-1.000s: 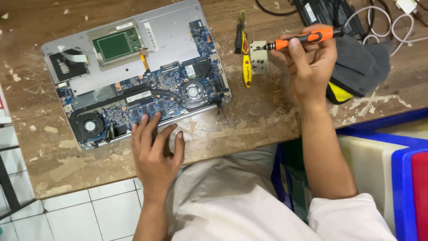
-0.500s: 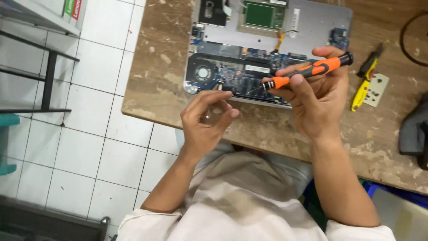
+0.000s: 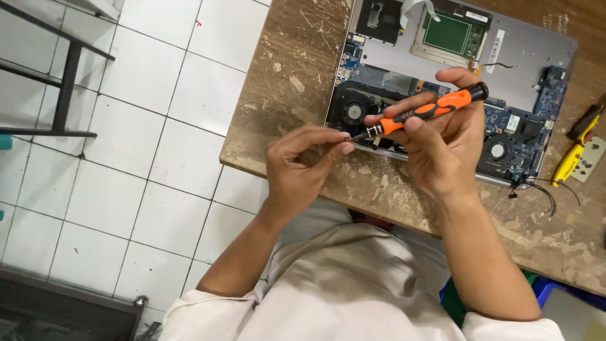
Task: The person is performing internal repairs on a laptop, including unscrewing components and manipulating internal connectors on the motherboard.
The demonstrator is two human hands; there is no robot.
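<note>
right hand (image 3: pixel 445 155) gripping orange screwdriver (image 3: pixel 424 112), left hand (image 3: pixel 302 165) (pinching tip)

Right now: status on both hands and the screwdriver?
Right hand grips the orange screwdriver, held level above the opened laptop. Left hand pinches at its tip; whether it holds anything is unclear. Nothing between them.

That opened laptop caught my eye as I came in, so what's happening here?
A person holds an orange-handled screwdriver in the right hand, while the left hand pinches at its tip. Both are raised over the opened laptop, whose fans and circuit board lie exposed on the worn wooden table.
</note>
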